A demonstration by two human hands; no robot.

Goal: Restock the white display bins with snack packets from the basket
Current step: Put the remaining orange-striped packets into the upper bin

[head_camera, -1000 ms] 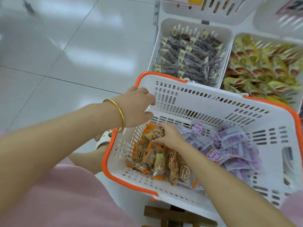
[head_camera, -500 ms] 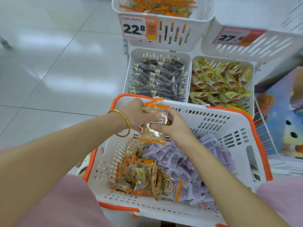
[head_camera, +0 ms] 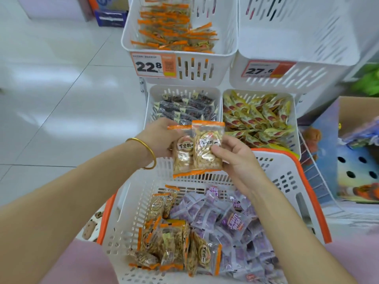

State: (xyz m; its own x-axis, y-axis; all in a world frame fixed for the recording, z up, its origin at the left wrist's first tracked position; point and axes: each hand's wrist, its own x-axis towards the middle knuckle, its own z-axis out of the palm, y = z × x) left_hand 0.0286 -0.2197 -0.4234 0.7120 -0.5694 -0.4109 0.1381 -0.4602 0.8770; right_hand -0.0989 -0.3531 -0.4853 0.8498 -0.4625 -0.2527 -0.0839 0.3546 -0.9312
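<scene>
Two clear snack packets with orange edges are held upright above the far rim of the white basket with orange rim. My left hand grips the left packet from behind. My right hand pinches the right packet at its side. Inside the basket lie more orange-edged packets on the left and purple packets on the right. The upper left white bin, tagged 22.8, holds matching orange-edged packets.
A lower left bin holds dark packets and a lower right bin holds yellow ones. The upper right bin carries a 27.6 tag. A cardboard box stands at the right. Shiny white floor tiles spread to the left.
Both hands have lifted out of the basket with packets and risen toward the bins. The view has tilted up, bringing the upper bins fully into sight.
</scene>
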